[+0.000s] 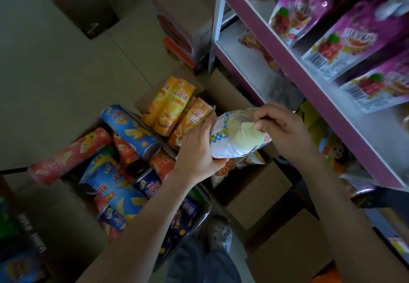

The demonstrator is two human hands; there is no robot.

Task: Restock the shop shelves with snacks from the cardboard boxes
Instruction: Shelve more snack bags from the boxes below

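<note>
A pale chip bag [238,135] lies crosswise mid-frame above the cardboard boxes [256,192], gripped at either end by left hand [197,147] and right hand [280,125], the right nearer the pink-edged shelves [321,88] at frame right.

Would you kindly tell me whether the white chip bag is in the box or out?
Out: the chip bag is held above the cardboard box by the left hand and right hand.

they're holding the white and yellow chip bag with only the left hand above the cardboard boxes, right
No, with both hands: in the head view the left hand grips the white and yellow chip bag while the right hand pinches its other end, above the cardboard boxes.
</note>
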